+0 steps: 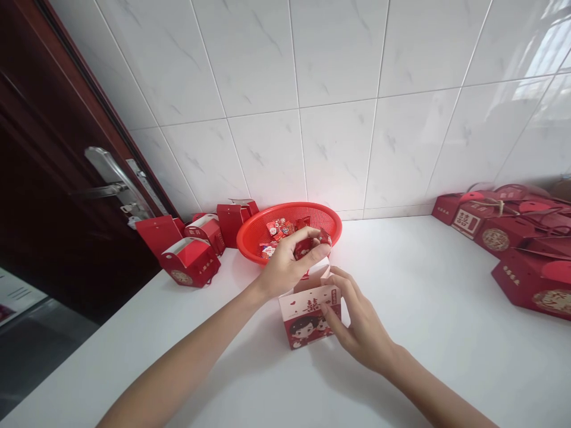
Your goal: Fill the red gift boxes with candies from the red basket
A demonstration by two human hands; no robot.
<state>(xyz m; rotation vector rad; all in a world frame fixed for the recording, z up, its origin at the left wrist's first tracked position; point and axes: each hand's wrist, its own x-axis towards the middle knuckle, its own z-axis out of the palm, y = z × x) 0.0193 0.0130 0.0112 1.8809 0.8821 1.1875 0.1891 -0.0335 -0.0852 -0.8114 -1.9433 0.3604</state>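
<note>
A red and white paper gift box point(307, 324) with printed cartoon figures stands upright on the white table, its top flaps up and its mouth open. My right hand point(357, 318) grips the box's right side, thumb on the front and fingers behind the edge. Above the far side of the mouth, my left hand point(285, 264) is closed on a small red wrapped candy point(325, 238); its curled fingers partly cover it. Just behind sits a red plastic basket point(244, 242) with several red and white wrapped candies point(280, 227) inside.
Several red gift boxes point(191, 261) stand at the back left, some with lids up. More closed red boxes point(530, 279) crowd the right side. A tiled wall point(339, 148) bounds the table point(401, 273) behind; a dark door point(49, 148) with a metal handle is at left.
</note>
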